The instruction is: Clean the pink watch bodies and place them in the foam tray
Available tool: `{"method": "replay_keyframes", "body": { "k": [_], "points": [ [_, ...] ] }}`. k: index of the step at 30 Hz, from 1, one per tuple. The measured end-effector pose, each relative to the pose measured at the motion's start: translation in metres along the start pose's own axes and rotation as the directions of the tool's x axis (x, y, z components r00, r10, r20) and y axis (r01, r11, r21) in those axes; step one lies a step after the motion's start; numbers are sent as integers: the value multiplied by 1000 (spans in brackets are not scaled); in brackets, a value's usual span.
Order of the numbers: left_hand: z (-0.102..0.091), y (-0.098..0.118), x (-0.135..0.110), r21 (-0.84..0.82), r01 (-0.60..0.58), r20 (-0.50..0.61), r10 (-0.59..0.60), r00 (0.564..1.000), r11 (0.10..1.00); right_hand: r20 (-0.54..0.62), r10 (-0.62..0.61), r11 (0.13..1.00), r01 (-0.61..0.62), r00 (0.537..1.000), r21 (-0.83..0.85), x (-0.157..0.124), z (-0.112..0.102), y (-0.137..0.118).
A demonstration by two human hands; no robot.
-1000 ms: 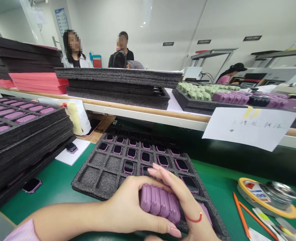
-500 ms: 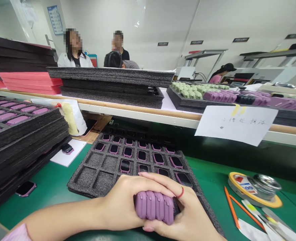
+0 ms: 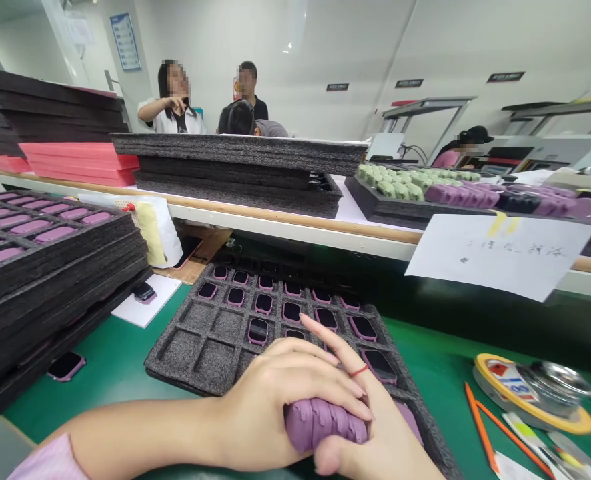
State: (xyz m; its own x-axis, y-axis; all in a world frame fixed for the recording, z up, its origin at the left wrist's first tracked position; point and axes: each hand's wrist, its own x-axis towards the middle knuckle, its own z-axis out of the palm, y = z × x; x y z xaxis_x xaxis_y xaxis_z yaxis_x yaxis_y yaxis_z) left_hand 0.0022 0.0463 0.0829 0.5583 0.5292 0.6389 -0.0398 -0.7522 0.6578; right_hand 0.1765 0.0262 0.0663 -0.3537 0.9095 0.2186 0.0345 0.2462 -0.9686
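Note:
A row of purple watch cases [image 3: 320, 423], several pressed side by side, is held low over the near part of a black foam tray [image 3: 215, 363]. My left hand [image 3: 265, 400] wraps round the row from the left, its fingers lying across the top. From the right, my right hand [image 3: 375, 413] grips the same row, with the thumb along the near side and one finger stretched out over the tray. Purple watches with dark screens [image 3: 291, 311] fill many of the tray's pockets; several pockets at its left hold nothing. My palms hide the row's ends.
Stacked foam trays [image 3: 50, 287] with purple cases rise at the left, a loose watch [image 3: 66, 366] beside them. A shelf [image 3: 275, 223] crosses above. To the right are a tape-ringed dispenser [image 3: 530, 393], orange sticks [image 3: 481, 427] and tweezers. Other people are beyond.
My left fingers have closed further over the row of cases, and the row has tilted. A finger of my right hand has lifted and straightened. The view has shifted slightly left.

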Motion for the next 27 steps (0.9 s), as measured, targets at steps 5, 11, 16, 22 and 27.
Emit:
{"method": "replay_keyframes", "body": {
  "k": [5,11,16,22,27],
  "points": [
    [0,-5,-13,70,33,88,-40,995,997,-175,-273,936,220,946,-274,-6,7,6],
    [1,11,-11,-296,466,167,-435,885,834,-154,-462,813,349,873,-466,-9,1,-2],
    [-1,22,5,-581,625,347,-535,770,521,-75,-491,801,415,868,-431,-4,1,-7],
    [-2,21,8,-557,641,316,-578,752,529,-55,-500,807,442,864,-392,-1,0,-6],
    [0,21,4,-568,674,319,-628,710,473,-44,-475,826,429,879,-365,-3,-2,-6]
  ]
}}
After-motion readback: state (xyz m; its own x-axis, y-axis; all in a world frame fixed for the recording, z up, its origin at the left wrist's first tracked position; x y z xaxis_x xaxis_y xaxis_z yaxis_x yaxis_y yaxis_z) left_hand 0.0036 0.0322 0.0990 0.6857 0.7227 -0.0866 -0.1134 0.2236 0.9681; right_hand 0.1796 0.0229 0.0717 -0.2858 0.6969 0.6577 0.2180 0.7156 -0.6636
